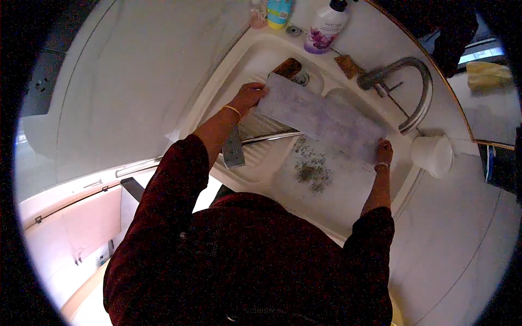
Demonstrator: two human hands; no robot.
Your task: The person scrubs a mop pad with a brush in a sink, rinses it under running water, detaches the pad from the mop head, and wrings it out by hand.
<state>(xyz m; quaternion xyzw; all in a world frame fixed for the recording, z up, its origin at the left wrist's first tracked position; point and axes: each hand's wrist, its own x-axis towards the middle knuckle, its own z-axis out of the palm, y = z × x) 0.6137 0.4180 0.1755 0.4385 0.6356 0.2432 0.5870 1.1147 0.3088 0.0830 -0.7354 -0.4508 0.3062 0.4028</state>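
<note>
A long, pale grey-lavender cloth (326,117) is stretched out flat between my two hands, above the cream sink (261,179). My left hand (249,96) grips its left end, fingers closed around the edge. At the opposite end, my right hand (384,152) is closed on the other corner, near the basin's right side. Below the cloth, a patch of dark dirt specks (311,173) lies on the basin floor. Beside my left forearm, a grey flat bar (234,151) rests on the ribbed drainboard, with a metal tube (272,136) running to the right from it.
A curved metal faucet (421,81) rises behind the sink, with a white tub (433,155) to its right. Along the back edge stand a white-and-purple bottle (326,30) and a blue-and-yellow container (279,13). A brown block (287,68) sits near the small drain.
</note>
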